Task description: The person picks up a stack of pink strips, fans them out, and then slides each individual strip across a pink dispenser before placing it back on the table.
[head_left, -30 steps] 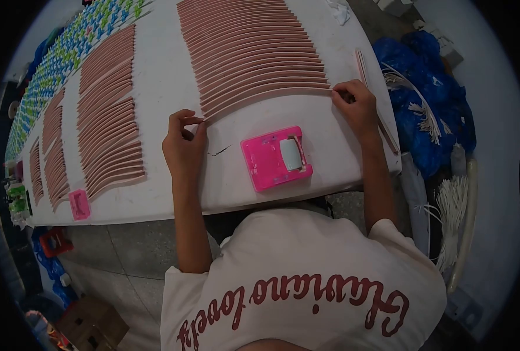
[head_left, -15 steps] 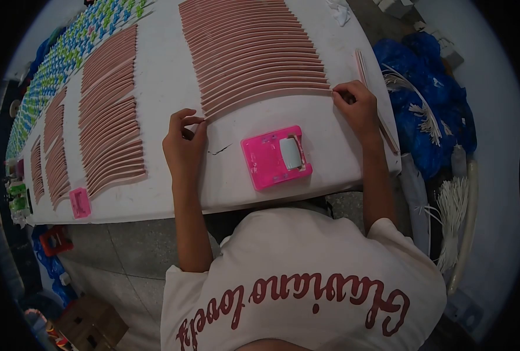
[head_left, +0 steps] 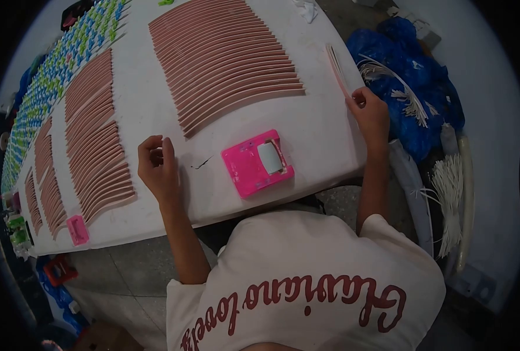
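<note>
My left hand (head_left: 159, 169) hovers over the white table, loosely curled with thumb and fingers apart, holding nothing visible. At the table's right edge, my right hand (head_left: 368, 114) closes its fingertips on the near part of thin pink-and-white strips (head_left: 337, 70); how many it grips is hidden. Left of it lies a large row of parallel pink strips (head_left: 230, 64), slightly curved, the nearest just beyond my left hand. Between my hands sits a bright pink dispenser (head_left: 242, 172) with a pale roller (head_left: 270, 158).
More pink strips (head_left: 99, 140) lie in columns at left, near a small pink block (head_left: 78, 230). Blue, green and white pieces (head_left: 67, 76) cover the far left. Blue plastic bags (head_left: 400, 70) and bundled white strands (head_left: 447, 199) stand right of the table (head_left: 213, 202).
Both hands have left the ends of the row's nearest strip. My right hand has moved to the loose strips at the table's edge; my left hand has drawn back. The view has turned.
</note>
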### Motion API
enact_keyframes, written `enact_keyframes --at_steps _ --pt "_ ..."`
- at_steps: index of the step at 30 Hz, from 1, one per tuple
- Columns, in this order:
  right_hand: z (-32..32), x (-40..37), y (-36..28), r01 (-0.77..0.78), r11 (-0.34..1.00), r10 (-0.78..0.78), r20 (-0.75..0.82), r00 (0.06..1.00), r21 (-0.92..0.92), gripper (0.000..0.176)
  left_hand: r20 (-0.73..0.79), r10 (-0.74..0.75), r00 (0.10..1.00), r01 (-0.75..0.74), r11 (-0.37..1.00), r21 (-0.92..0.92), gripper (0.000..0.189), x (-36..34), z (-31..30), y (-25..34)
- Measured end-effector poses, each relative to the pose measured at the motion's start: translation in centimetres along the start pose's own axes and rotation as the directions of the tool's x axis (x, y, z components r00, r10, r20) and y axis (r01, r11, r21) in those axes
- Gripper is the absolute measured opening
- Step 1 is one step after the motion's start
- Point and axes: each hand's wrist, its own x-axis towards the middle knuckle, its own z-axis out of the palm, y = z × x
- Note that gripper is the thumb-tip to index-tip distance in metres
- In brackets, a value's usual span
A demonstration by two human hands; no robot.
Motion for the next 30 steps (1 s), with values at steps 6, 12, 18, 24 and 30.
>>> enact_keyframes --at_steps 6,12,18,24,30 --pt "0.1 0.0 0.2 0.035 0.998 -0.036 -0.018 0.999 -0.044 0.018 -0.101 0.152 0.983 -0.159 0.985 -0.064 0.013 -0.1 -0.4 0.4" --pt "-2.9 -3.3 -5.5 0.369 0.918 -0.291 -0.386 0.875 0.145 0.009 -0.001 0.236 0.972 -0.226 0.927 -0.299 0.020 -1.6 -0.2 5.0" --pt "-3.7 -6.9 -11.6 0.848 0.361 -0.871 -0.186 0.456 0.389 0.014 0.185 0.217 0.958 -0.034 0.730 -0.683 0.019 -2.6 0.0 7.7" --pt "-2.7 -7.1 -12.7 0.788 0.341 -0.902 -0.059 0.429 0.512 0.019 0.067 0.259 0.964 -0.105 0.595 -0.796 0.015 -2.8 -3.1 6.0" --pt "-2.4 -5.8 -12.9 0.816 0.356 -0.932 0.108 0.346 0.456 0.020 0.005 0.218 0.976 -0.129 0.596 -0.792 0.018 -2.2 -5.9 4.6"
